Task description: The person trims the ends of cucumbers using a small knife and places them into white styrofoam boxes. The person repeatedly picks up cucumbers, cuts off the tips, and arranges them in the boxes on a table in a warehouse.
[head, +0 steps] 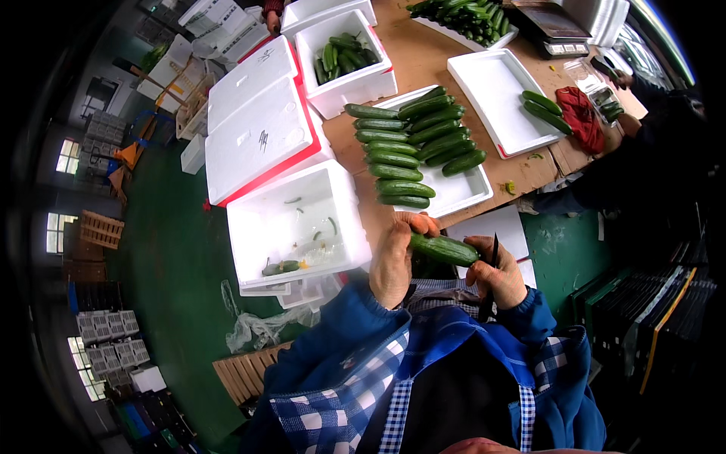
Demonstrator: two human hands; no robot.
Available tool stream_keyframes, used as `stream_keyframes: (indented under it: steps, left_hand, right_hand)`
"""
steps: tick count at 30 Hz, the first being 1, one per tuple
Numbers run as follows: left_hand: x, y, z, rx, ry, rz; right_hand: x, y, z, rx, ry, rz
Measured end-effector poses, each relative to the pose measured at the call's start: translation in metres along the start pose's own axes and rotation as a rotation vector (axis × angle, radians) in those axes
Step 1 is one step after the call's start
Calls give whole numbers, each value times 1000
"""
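Between my hands lies a green cucumber (444,249), close to my chest. My left hand (397,256) grips its left end. My right hand (499,272) is closed around a thin dark knife (495,249), its blade pointing up, and the fingertips touch the cucumber's right end. Just beyond my hands, two columns of cucumbers (395,159) lie side by side, partly on a white foam lid or tray (471,190). At the left, an open white foam box (283,227) holds small cucumber scraps and a short piece with a yellow flower.
Closed foam boxes (255,136) stand at the left; an open box (340,34) holds more cucumbers. A foam tray (488,85) with two cucumbers, a red cloth (579,119) and a scale (553,28) are at the right. A co-worker's hands (627,122) hold a clear container.
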State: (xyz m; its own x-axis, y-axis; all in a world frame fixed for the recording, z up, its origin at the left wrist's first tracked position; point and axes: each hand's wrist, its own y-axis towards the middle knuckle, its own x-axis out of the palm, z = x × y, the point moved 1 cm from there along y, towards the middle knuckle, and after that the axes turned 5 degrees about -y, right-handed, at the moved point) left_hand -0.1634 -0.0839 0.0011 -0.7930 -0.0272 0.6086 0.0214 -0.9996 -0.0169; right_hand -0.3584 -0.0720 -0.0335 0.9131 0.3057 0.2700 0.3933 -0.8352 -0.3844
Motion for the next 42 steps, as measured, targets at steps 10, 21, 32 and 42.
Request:
stream_keyframes:
  steps: [10, 21, 32, 42]
  left_hand:
    - [-6, -2, -1, -194, -328, 94]
    - [24, 5, 8, -272, -357, 74]
    - [-14, 9, -10, -117, 355, 168]
    - [-74, -49, 19, -161, 928, 239]
  right_hand:
    - [-17, -1, -10, -83, -66, 16]
    - [-40, 22, 7, -22, 74, -111]
    - [-50, 39, -7, 12, -123, -83]
    - [-146, 152, 21, 68, -462, 169]
